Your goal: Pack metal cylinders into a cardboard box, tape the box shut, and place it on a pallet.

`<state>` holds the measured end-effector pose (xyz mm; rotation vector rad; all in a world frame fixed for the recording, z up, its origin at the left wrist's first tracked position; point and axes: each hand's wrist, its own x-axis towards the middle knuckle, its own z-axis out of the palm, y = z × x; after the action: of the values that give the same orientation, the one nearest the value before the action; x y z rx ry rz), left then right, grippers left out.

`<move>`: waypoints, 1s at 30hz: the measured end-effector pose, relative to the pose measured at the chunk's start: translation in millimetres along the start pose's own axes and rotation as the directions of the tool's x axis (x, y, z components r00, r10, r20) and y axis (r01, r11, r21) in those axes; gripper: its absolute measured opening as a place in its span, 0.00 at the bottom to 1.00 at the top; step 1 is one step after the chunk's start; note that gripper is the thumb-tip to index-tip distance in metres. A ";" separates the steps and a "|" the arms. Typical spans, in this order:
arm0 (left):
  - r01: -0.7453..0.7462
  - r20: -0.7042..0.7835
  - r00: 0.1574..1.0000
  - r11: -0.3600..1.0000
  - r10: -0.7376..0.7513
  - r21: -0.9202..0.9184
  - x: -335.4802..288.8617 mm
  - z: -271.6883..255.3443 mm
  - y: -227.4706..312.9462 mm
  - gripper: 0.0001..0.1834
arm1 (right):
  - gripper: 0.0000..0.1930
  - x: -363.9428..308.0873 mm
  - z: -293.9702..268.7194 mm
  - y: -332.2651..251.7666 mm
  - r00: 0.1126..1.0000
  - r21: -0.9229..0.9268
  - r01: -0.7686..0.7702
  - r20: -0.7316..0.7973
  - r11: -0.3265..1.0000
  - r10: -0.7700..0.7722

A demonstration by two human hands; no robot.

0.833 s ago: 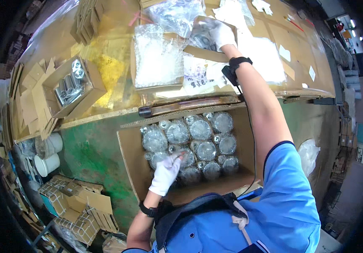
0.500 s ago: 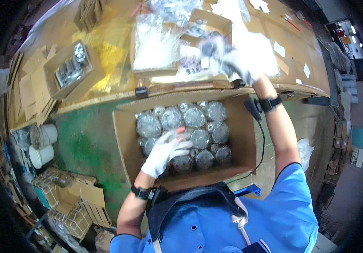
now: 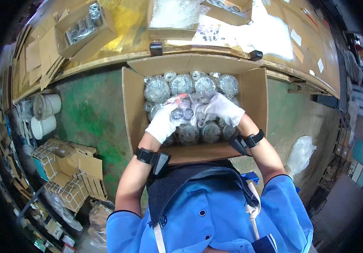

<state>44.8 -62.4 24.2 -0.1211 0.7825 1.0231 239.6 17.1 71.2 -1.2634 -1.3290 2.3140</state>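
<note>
A large open carton (image 3: 260,95) stands in front of me, packed with rows of round metal parts (image 3: 156,89) wrapped in clear plastic. Over its middle, both my hands hold a clear plastic bag (image 3: 187,113) with a few small shiny round pieces inside. My left hand (image 3: 163,122), in a white glove with reddish tips at the thumb and finger, pinches the bag's left side. On the other side my right hand (image 3: 223,110), also in a white glove, is closed on the bag. The bag hides some of the wrapped parts beneath it.
Beyond the carton runs a cardboard-covered workbench (image 3: 270,63). It bears a small box of metal cylinders (image 3: 80,27), a box of clear bags (image 3: 173,33) and papers (image 3: 213,31). White buckets (image 3: 43,126) and strapped cartons (image 3: 69,168) stand on the floor at left.
My right hand has come back from the bench to the carton, with the plastic bag in it. My left hand now grips the bag too. The view has shifted, so the carton sits higher in it.
</note>
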 end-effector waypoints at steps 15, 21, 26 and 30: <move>0.110 0.015 0.994 0.994 -0.110 -0.012 -6.5 20.8 -4.7 0.16 | 0.26 6.9 53.0 -4.7 0.921 -0.951 -0.065 -0.174 0.301 -0.350; 0.051 0.047 0.997 0.989 -0.058 0.137 -8.6 -0.1 -12.9 0.15 | 0.14 15.3 29.6 -9.6 0.940 -0.375 -0.268 -0.305 0.888 0.156; 0.070 -0.121 0.992 0.977 -0.046 0.200 -0.5 1.9 -12.2 0.10 | 0.21 23.6 7.0 20.3 0.928 -0.241 -0.209 -0.355 0.948 0.114; 0.091 -0.170 0.984 0.967 -0.051 0.236 7.2 -1.8 -10.9 0.07 | 0.16 23.9 9.5 27.5 0.894 -0.435 0.042 -0.385 0.899 -0.228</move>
<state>54.6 -64.0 15.5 -0.0215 1.0401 0.8488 224.1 7.9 38.1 -1.6166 -1.7245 1.5660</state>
